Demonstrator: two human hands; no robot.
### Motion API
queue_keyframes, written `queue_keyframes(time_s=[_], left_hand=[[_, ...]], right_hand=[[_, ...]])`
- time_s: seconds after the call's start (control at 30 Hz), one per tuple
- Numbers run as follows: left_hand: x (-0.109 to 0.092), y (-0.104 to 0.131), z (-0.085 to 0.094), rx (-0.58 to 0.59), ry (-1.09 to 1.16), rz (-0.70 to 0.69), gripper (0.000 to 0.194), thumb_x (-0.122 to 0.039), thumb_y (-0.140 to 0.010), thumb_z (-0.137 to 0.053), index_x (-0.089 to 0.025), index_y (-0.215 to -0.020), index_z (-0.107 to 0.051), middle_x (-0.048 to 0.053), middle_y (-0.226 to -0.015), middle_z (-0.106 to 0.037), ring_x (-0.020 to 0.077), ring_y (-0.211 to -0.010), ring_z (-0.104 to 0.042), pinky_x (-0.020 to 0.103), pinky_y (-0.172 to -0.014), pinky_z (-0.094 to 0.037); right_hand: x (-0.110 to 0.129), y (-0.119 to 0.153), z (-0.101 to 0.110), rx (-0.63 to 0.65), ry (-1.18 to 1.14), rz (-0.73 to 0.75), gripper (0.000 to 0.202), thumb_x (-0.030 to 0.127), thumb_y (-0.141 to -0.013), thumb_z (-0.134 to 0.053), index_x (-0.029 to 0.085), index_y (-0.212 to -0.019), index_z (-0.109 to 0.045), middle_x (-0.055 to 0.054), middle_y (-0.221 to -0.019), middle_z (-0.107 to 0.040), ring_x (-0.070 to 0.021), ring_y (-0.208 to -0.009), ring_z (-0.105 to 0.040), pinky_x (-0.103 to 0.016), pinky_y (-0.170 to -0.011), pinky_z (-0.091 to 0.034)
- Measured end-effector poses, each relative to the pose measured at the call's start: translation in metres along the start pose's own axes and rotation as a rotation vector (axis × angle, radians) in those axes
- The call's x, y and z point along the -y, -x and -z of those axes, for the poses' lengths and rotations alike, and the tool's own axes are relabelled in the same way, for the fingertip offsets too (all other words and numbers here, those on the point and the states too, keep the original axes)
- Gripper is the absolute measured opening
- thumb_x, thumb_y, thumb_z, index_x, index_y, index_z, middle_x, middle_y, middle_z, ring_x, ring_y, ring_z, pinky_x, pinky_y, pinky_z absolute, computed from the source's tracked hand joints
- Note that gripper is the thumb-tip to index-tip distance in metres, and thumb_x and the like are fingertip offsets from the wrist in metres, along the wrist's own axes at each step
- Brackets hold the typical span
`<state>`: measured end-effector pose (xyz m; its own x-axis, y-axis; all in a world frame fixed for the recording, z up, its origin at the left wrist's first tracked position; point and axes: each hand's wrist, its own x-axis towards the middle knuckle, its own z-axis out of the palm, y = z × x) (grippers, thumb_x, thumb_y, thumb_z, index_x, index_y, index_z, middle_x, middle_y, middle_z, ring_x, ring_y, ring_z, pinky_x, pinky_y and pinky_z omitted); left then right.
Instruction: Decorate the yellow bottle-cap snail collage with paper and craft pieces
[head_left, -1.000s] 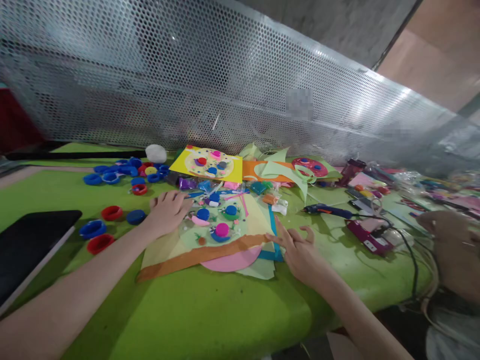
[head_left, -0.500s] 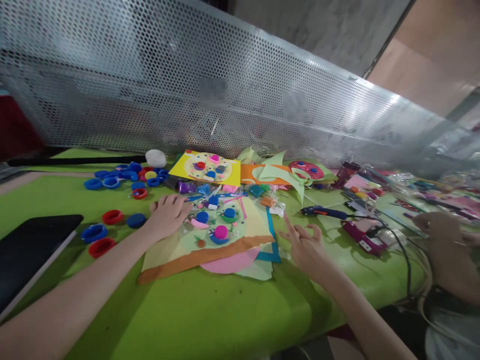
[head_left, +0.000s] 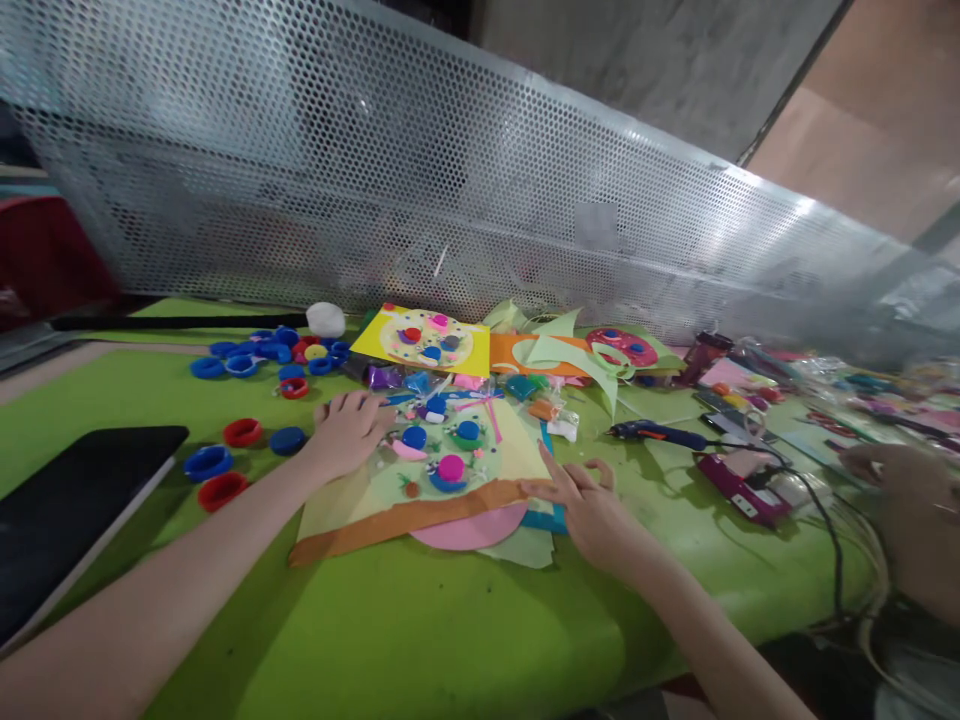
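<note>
A paper craft picture (head_left: 439, 515) lies on the green table, with a brown strip along its near edge and blue and pink bottle caps on it. My left hand (head_left: 349, 430) rests flat on its left side, fingers spread. At its right edge, my right hand (head_left: 589, 500) touches the brown strip with the thumb side; its index finger points forward and the other fingers are partly curled, with nothing held. Under the picture show a pink paper piece (head_left: 472, 528) and a blue sheet (head_left: 551, 518). Small clay packets (head_left: 544, 409) lie just beyond it.
Loose blue and red bottle caps (head_left: 242, 432) and a black phone-like slab (head_left: 67, 510) lie at left. A yellow craft card (head_left: 367, 345) stands behind. At right are a corded glue gun or similar tool (head_left: 660, 433), a magenta power strip (head_left: 742, 485) and another person's hand (head_left: 892, 480).
My right hand has moved left and onto the picture's right edge. My left hand stays on the picture. The whole view has shifted slightly.
</note>
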<state>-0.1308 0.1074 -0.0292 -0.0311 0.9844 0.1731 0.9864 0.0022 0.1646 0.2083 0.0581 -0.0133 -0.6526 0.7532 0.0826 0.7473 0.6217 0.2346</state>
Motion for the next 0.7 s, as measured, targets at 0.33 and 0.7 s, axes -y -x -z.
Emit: queue_keyframes(time_s=[0.33,0.7], left_hand=[[-0.001,0.0,0.0,0.002,-0.001,0.004,0.046,-0.04,-0.089,-0.021,-0.019,-0.117,-0.049,0.013,-0.12,-0.049,0.0321,-0.116,-0.039,0.05,-0.093,-0.029],[-0.001,0.001,0.003,0.025,0.018,-0.008,0.045,-0.042,-0.089,-0.02,-0.019,-0.112,-0.051,0.014,-0.119,-0.049,0.0327,-0.115,-0.04,0.051,-0.091,-0.031]], right_hand=[[-0.014,0.007,-0.01,-0.049,-0.082,-0.037,0.074,-0.004,-0.073,-0.028,0.008,-0.144,-0.017,-0.015,-0.105,-0.066,-0.0247,-0.095,-0.053,-0.052,-0.093,-0.025],[-0.011,0.015,-0.003,0.008,0.058,-0.13,0.071,-0.005,-0.073,-0.03,0.018,-0.14,-0.034,-0.015,-0.113,-0.062,-0.0252,-0.09,-0.055,-0.049,-0.089,-0.032]])
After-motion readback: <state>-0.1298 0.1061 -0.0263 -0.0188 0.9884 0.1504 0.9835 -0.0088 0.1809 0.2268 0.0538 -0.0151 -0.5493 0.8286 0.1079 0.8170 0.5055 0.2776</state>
